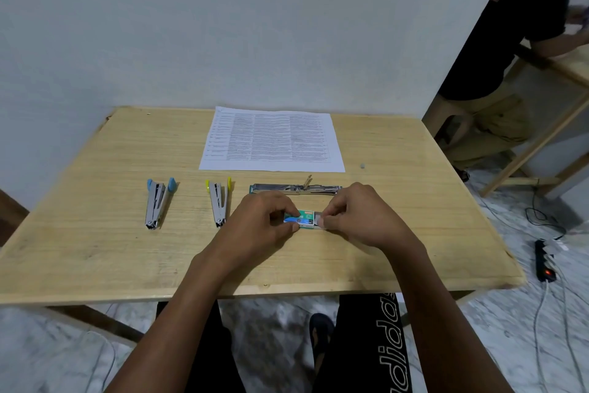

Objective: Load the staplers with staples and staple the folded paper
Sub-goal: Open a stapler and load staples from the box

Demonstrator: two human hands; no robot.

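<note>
left hand [267, 220] pinched the green staple box [302, 219] between thumb and fingers. right hand [357, 217] pinched the pale inner tray [317, 222] sticking out of the box's right end. both hands sat low over the bench [95, 249]. just beyond the hands lay a long steel stapler [296, 189], opened flat. left of the left hand was the yellow-tipped stapler [218, 201], with the blue-tipped stapler [158, 203] further left, both splayed open. printed paper [272, 140] lay flat beyond the long stapler.
</note>
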